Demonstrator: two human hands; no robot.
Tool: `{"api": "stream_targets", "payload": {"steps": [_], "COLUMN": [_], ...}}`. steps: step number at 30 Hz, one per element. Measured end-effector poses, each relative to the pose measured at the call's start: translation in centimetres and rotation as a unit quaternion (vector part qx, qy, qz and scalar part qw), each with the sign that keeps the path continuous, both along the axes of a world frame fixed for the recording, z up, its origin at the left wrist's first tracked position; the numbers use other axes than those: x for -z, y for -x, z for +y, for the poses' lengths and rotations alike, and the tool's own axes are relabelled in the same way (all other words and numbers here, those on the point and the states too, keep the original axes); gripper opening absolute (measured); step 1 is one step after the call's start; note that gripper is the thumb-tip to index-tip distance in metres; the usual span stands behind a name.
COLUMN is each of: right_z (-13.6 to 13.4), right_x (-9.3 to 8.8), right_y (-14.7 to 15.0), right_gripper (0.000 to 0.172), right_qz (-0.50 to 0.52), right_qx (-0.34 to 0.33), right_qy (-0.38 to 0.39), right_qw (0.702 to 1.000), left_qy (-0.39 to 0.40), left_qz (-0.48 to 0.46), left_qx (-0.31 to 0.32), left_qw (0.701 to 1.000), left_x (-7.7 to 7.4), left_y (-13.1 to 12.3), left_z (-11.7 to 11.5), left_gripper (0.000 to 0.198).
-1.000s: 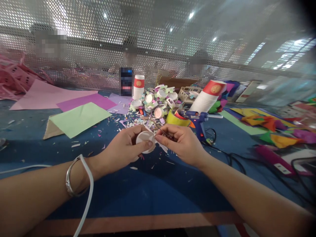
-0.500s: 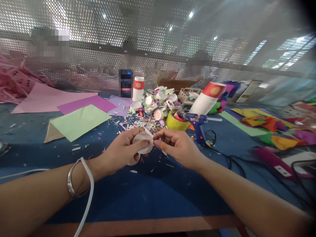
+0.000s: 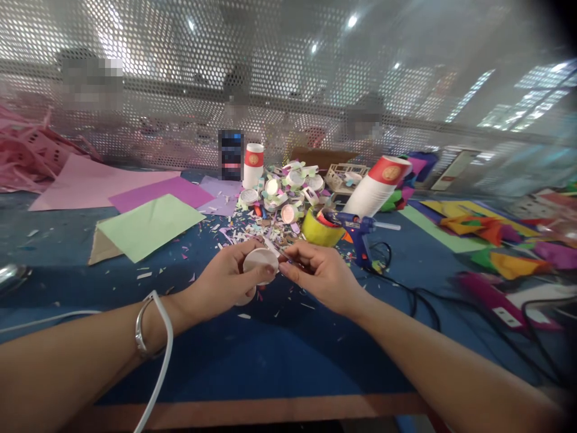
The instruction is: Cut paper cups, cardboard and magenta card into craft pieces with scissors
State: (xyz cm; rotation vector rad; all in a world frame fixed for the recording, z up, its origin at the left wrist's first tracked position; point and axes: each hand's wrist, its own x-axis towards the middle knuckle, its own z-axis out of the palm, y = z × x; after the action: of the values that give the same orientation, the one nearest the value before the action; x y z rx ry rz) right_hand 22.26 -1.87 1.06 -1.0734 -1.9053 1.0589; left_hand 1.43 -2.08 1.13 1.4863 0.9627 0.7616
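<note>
My left hand (image 3: 232, 270) is closed with the thumb pressed on a white paper cup base (image 3: 258, 258), a round disc facing me. Another pale rounded piece shows below it, partly behind the fingers. Close by on the right, my right hand (image 3: 327, 275) is closed in a pinch at the disc's edge. A thin dark thing (image 3: 294, 263) runs between its fingers; its kind is too small and hidden to tell. Just above the disc's edge is a narrow white strip (image 3: 271, 245). Beyond both hands lies a heap of cut cup pieces (image 3: 295, 180).
Paper scraps (image 3: 259, 231) litter the blue table (image 3: 252, 361). A blue glue gun (image 3: 360, 231) rests on a yellow container (image 3: 320, 231), its cord running right. Behind stand stacked paper cups (image 3: 372, 189) and another cup stack (image 3: 253, 165). Coloured sheets (image 3: 153, 225) lie left; a power strip (image 3: 500, 300) lies right.
The view has shifted slightly. My hands stay close together at the white disc, the right fingers tilted a little differently at its edge. The other things lie as before.
</note>
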Motion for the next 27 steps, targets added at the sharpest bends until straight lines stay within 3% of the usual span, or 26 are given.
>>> {"api": "stream_targets", "payload": {"steps": [10,17,27], "right_z": [0.06,0.34,0.00], "right_x": [-0.35,-0.24,-0.02], "right_y": [0.77,0.97,0.62], "right_gripper": [0.014,0.013,0.011], "right_qz": [0.002,-0.004,-0.015], "right_qx": [0.016,-0.003,-0.010], "right_qy": [-0.026,-0.001,-0.012], "right_qw": [1.000,1.000,1.000], "left_qy": [0.004,0.013,0.173], "left_qz": [0.000,-0.004,-0.070], "left_qx": [-0.013,-0.005,0.046], "left_qw": [1.000,1.000,0.981], "left_x": [-0.38,-0.21,-0.81], "left_y": [-0.10,0.01,0.23], "left_z": [0.00,0.41,0.70], "left_gripper": [0.021,0.013,0.015]}}
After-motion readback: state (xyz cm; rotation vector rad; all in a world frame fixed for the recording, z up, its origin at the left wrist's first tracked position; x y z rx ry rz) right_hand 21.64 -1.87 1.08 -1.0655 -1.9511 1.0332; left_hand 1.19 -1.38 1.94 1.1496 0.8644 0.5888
